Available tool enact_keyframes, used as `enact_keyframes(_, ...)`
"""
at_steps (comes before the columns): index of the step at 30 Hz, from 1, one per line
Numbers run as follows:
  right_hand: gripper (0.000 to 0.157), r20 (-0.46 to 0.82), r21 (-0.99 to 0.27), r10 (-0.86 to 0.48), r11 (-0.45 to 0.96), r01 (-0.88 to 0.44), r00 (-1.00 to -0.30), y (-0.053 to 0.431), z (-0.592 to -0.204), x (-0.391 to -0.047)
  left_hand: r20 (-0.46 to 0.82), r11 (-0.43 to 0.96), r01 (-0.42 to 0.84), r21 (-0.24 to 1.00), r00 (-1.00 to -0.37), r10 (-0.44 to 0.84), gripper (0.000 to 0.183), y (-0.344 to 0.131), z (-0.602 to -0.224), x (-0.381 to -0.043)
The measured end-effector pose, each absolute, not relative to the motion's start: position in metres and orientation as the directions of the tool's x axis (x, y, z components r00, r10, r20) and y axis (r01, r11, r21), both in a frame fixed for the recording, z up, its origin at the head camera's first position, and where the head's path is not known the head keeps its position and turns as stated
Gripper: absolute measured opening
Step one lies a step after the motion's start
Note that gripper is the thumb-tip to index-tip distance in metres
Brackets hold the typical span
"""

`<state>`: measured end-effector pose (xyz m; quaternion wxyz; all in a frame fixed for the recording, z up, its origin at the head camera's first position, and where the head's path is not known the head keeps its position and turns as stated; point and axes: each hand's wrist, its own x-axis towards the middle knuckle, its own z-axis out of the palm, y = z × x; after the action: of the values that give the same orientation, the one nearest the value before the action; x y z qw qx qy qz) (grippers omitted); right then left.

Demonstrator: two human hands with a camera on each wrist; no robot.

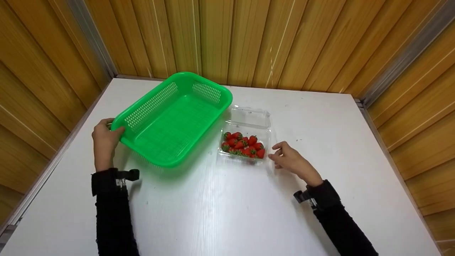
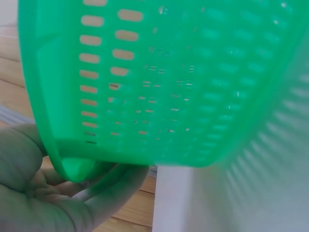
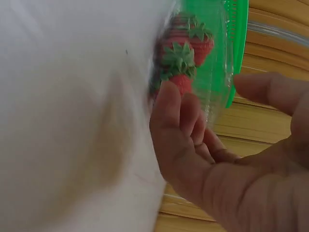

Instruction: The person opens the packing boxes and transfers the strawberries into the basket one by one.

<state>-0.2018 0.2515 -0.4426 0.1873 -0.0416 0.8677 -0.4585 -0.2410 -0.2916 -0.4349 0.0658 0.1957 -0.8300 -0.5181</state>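
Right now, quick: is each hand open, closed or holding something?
Left hand: holding the green basket by its rim.
Right hand: open, fingers loosely bent, holding nothing, beside the clear strawberry box.

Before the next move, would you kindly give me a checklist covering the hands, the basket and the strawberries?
1. Left hand has hold of the green basket: ok, it grips the left end.
2. Basket rests fully on the table: cannot tell.
3. Strawberries sit inside the clear container: ok.
4. Container's lid is open: ok, it lies back on the far side.
5. Right hand has hold of a strawberry or the container: not ok, it is beside the container, holding nothing.
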Motion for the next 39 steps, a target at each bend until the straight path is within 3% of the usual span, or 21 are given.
enact_keyframes(3, 0.037, -0.15, -0.692, -0.259, 0.717, -0.086, -0.954, 0.243, -0.425, -0.211, -0.082, 0.402, -0.261, 0.878, -0.909, -0.41, 0.056, -0.29, -0.434, -0.242)
enact_keyframes(6, 0.027, -0.067, -0.629, -0.354, 0.741, -0.236, -0.933, 0.228, -0.413, -0.22, -0.075, 0.408, -0.265, 0.874, -0.902, -0.424, 0.055, -0.29, -0.435, -0.242)
enact_keyframes(11, 0.027, -0.082, -0.575, -0.495, 0.732, -0.365, -0.865, 0.199, -0.411, -0.237, -0.055, 0.436, -0.263, 0.861, -0.899, -0.434, 0.055, -0.292, -0.435, -0.242)
enact_keyframes(19, 0.029, -0.219, -0.532, -0.488, 0.786, -0.316, -0.845, 0.17, -0.429, -0.246, -0.053, 0.453, -0.269, 0.85, -0.899, -0.434, 0.056, -0.298, -0.436, -0.236)
enact_keyframes(29, 0.025, -0.23, -0.489, -0.387, 0.839, -0.238, -0.893, 0.164, -0.43, -0.249, -0.065, 0.433, -0.286, 0.855, -0.886, -0.458, 0.057, -0.294, -0.435, -0.236)
enact_keyframes(39, 0.022, -0.249, -0.5, -0.365, 0.842, -0.204, -0.897, 0.167, -0.423, -0.247, -0.074, 0.405, -0.284, 0.869, -0.885, -0.461, 0.056, -0.285, -0.438, -0.241)
